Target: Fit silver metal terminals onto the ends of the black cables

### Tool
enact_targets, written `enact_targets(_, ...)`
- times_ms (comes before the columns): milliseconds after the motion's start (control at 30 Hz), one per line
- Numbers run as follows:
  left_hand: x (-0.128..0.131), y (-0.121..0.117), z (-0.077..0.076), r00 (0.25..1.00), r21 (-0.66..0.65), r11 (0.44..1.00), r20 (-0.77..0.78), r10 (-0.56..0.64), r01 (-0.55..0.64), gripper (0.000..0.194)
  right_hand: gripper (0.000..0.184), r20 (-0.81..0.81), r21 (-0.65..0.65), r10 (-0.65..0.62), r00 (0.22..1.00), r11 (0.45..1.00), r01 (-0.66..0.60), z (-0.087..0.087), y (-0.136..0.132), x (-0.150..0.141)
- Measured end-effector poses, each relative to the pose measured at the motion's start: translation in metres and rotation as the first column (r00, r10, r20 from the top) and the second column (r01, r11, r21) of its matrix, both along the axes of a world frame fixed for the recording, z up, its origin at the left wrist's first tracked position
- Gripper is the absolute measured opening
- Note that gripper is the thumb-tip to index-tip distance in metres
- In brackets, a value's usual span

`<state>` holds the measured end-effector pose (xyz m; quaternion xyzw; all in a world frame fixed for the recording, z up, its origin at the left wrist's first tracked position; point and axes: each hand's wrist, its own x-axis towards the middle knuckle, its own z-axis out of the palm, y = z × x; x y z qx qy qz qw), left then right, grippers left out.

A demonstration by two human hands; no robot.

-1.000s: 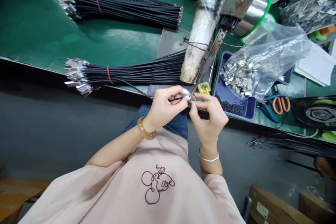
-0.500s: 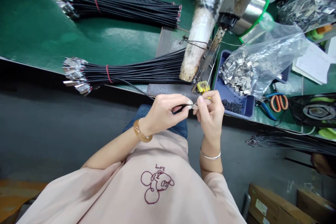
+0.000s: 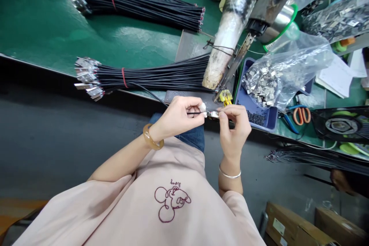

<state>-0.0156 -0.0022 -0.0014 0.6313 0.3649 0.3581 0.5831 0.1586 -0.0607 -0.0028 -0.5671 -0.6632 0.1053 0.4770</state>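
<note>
My left hand [image 3: 183,114] pinches a black cable [image 3: 154,96] near its end, with a white covering on a fingertip. My right hand [image 3: 235,125] is closed with thumb and finger on a small silver metal connector [image 3: 214,114] at that cable end. Whether the two are joined cannot be made out. The cable trails left to a bundle of black cables [image 3: 161,74], tied with a red band and bearing metal connectors at its left end. Just beyond my fingers, the tip of a soldering iron [image 3: 230,70] slants down beside a yellow piece [image 3: 226,95].
More tied cable bundles [image 3: 150,5] lie farther back on the green table [image 3: 43,19]. A pale tube [image 3: 217,54] hangs beside the iron. Right of my hands stand a blue tray [image 3: 271,119], a plastic bag of metal connectors [image 3: 263,84] and orange-handled pliers [image 3: 301,115]. Another person's hand [image 3: 340,180] shows at right.
My hands have moved slightly apart, so more of the metal connector shows between them. My right fingers have straightened along it. The whole view has shifted a little.
</note>
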Motion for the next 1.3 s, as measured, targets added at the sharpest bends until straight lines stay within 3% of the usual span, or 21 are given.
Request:
enact_targets(133, -0.003, -0.001, -0.001, 0.997, 0.203, 0.979, -0.074, 0.01, 0.006, 0.009, 0.01, 0.067, -0.002, -0.073, 0.995, 0.997, 0.074, 0.014, -0.008, -0.002)
enact_targets(233, -0.002, -0.001, 0.0, 0.993, 0.361, 0.932, -0.113, 0.021, 0.022, 0.012, 0.014, 0.134, -0.129, 0.022, 0.991, 0.992, -0.005, 0.017, -0.01, -0.007)
enact_targets(300, -0.001, -0.001, 0.0, 0.992, 0.398, 0.917, -0.124, 0.032, 0.02, 0.012, 0.009, 0.105, -0.184, 0.063, 0.992, 0.982, -0.043, 0.013, -0.008, -0.009)
enact_targets(367, -0.001, -0.002, 0.0, 0.993, 0.37, 0.929, -0.112, 0.041, 0.003, 0.011, 0.007, -0.029, -0.211, 0.074, 0.997, 0.974, -0.078, 0.006, -0.004, -0.01)
enact_targets(467, 0.0, -0.003, -0.002, 0.998, 0.215, 0.976, -0.047, 0.035, -0.024, 0.012, 0.011, -0.318, -0.202, 0.055, 0.946, 0.971, -0.125, -0.002, 0.001, -0.007)
enact_targets(533, 0.0, -0.003, -0.003, 0.999, 0.15, 0.988, -0.018, 0.041, -0.038, 0.012, 0.013, -0.401, -0.187, -0.029, 0.916, 0.981, -0.051, -0.002, 0.0, -0.003)
enact_targets(600, 0.001, -0.004, -0.005, 0.996, 0.201, 0.977, -0.038, 0.078, -0.068, 0.01, 0.013, -0.343, -0.2, -0.165, 0.925, 0.975, 0.1, 0.002, -0.002, 0.0)
enact_targets(667, 0.003, -0.006, -0.006, 0.99, 0.314, 0.945, -0.075, 0.123, -0.093, 0.01, 0.017, -0.164, -0.23, -0.237, 0.958, 0.953, 0.196, 0.007, -0.004, 0.001)
enact_targets(733, 0.005, -0.008, -0.007, 0.985, 0.409, 0.908, -0.097, 0.143, -0.092, 0.011, 0.021, 0.041, -0.259, -0.183, 0.982, 0.948, 0.188, 0.011, -0.004, -0.002)
enact_targets(800, 0.006, -0.009, -0.007, 0.983, 0.45, 0.89, -0.115, 0.14, -0.075, 0.012, 0.022, 0.141, -0.298, -0.083, 0.986, 0.947, 0.122, 0.012, -0.002, -0.007)
enact_targets(867, 0.005, -0.008, -0.007, 0.987, 0.4, 0.915, -0.114, 0.114, -0.059, 0.012, 0.023, 0.092, -0.338, -0.017, 0.996, 0.94, 0.048, 0.012, -0.001, -0.011)
enact_targets(933, 0.001, -0.005, -0.005, 0.997, 0.24, 0.97, -0.061, 0.053, -0.037, 0.011, 0.024, -0.046, -0.354, -0.012, 0.999, 0.935, -0.006, 0.012, 0.0, -0.01)
enact_targets(1033, -0.006, 0.002, -0.001, 0.995, -0.055, 0.996, 0.083, -0.059, 0.063, 0.009, 0.025, -0.152, -0.251, -0.165, 0.974, 0.96, 0.123, 0.014, 0.005, 0.009)
enact_targets(1133, -0.011, 0.01, 0.003, 0.979, -0.196, 0.966, 0.147, -0.14, 0.168, 0.008, 0.026, 0.053, -0.165, -0.371, 0.927, 0.912, 0.375, 0.015, 0.018, 0.045)
enact_targets(1200, -0.01, 0.013, 0.003, 0.976, -0.211, 0.96, 0.154, -0.153, 0.184, 0.008, 0.02, 0.27, -0.234, -0.333, 0.904, 0.888, 0.397, 0.014, 0.03, 0.069)
enact_targets(1300, -0.006, 0.016, 0.001, 0.98, -0.2, 0.966, 0.144, -0.136, 0.164, 0.008, 0.009, 0.371, -0.396, -0.209, 0.905, 0.846, 0.358, 0.013, 0.047, 0.091)
